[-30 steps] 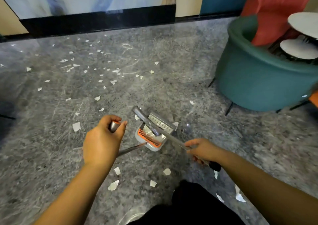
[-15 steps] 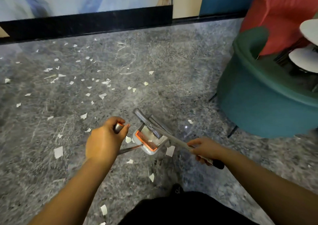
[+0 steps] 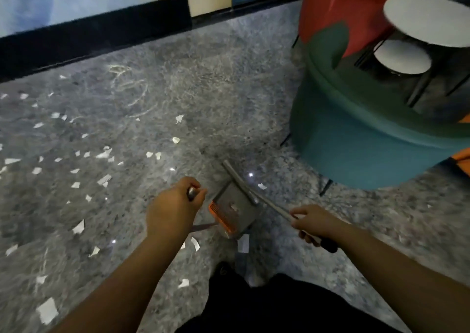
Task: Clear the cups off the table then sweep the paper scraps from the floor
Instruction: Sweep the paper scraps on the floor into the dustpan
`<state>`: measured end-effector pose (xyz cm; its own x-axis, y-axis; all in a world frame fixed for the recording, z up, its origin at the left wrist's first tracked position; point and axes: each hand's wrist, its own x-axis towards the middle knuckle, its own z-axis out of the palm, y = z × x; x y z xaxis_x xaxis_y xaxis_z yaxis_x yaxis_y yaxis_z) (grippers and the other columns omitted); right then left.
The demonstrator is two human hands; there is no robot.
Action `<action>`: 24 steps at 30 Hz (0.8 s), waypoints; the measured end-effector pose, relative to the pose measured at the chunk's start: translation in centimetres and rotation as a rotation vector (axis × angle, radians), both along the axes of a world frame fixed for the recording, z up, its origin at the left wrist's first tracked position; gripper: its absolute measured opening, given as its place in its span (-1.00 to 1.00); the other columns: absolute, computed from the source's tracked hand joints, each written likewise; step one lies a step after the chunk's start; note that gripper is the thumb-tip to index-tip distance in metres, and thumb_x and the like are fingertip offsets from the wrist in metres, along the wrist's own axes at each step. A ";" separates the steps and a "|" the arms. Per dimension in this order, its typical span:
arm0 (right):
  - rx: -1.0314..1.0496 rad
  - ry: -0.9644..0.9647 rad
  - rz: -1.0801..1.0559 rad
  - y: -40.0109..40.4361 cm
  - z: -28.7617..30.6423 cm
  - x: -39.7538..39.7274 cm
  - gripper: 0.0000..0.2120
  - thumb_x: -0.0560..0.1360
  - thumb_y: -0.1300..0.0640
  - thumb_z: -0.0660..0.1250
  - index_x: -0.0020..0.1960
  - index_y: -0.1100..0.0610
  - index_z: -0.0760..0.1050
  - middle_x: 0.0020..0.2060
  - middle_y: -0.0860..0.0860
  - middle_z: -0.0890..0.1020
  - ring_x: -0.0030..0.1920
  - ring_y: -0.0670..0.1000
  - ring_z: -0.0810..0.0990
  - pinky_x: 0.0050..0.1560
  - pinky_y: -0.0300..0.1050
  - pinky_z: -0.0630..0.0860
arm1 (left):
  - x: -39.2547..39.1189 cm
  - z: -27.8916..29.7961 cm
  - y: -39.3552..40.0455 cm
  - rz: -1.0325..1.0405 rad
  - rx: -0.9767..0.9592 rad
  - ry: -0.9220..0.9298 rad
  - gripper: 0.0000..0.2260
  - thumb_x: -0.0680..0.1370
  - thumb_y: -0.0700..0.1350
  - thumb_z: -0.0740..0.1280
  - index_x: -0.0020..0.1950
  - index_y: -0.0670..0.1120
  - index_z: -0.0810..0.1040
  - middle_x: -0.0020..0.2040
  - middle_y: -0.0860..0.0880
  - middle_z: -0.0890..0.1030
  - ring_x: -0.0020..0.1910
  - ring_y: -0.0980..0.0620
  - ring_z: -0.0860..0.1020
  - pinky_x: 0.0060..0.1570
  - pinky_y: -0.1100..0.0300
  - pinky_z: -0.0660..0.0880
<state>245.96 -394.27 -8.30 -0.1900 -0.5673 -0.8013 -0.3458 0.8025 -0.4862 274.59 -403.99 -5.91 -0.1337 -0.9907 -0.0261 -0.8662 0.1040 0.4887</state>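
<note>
Most of the paper scraps (image 3: 104,180) lie scattered across the grey floor (image 3: 229,91) to the left of and beyond both hands, so by my reading the coming sweep must reach leftward and draw them back toward the dustpan (image 3: 234,209), which sits between the hands with its orange comb edge facing left. The left hand (image 3: 173,210), nearer the scraps, is curled round the top of a metal handle, while the right hand (image 3: 315,222) grips the broom (image 3: 256,196), whose long axis runs from lower right up to the left.

No legible text — anywhere.
</note>
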 end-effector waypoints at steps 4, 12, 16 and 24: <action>0.024 -0.009 -0.128 -1.5 -0.9 -1.2 -0.64 0.56 0.33 0.24 0.35 0.20 0.44 -0.33 0.18 0.52 -0.51 0.02 0.44 -0.61 -0.32 0.32 | -2.2 -0.9 -4.2 -0.058 -0.007 -0.004 -0.88 0.51 0.12 0.40 -0.09 0.11 0.53 -0.43 0.17 0.40 -0.46 0.24 0.34 -0.49 0.30 0.22; 0.066 0.056 -0.214 -6.2 -4.8 -6.4 -0.73 0.54 0.31 0.30 0.23 0.27 0.52 -0.45 0.16 0.55 -0.66 -0.05 0.46 -0.63 -0.29 0.36 | -8.0 -2.6 -10.5 -0.229 0.081 -0.115 -0.83 0.55 0.12 0.35 -0.02 0.04 0.53 -0.26 0.03 0.57 -0.26 -0.03 0.54 -0.37 0.17 0.40; 0.094 0.093 -0.169 -9.1 -7.1 -9.0 -0.68 0.54 0.30 0.30 0.29 0.27 0.48 -0.44 0.16 0.56 -0.64 -0.05 0.49 -0.62 -0.29 0.37 | -10.8 -3.1 -12.9 -0.251 0.120 -0.209 -0.80 0.58 0.15 0.27 0.00 0.03 0.48 -0.22 -0.03 0.58 -0.25 -0.06 0.53 -0.30 0.09 0.50; 0.209 0.083 0.038 -14.2 -10.3 -10.8 -0.83 0.55 0.29 0.21 0.06 0.35 0.49 -0.35 0.16 0.55 -0.43 0.08 0.49 -0.36 -0.12 0.45 | -15.6 -4.1 -17.7 -0.275 0.092 -0.277 -0.77 0.59 0.15 0.25 -0.03 -0.01 0.44 -0.29 -0.03 0.51 -0.27 -0.09 0.50 -0.35 0.10 0.44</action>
<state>235.18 -408.44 -18.55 -0.2417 -0.3982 -0.8849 -0.4093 0.8687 -0.2791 258.99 -421.71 -10.04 -0.3687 -0.9108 -0.1856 -0.9126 0.3167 0.2588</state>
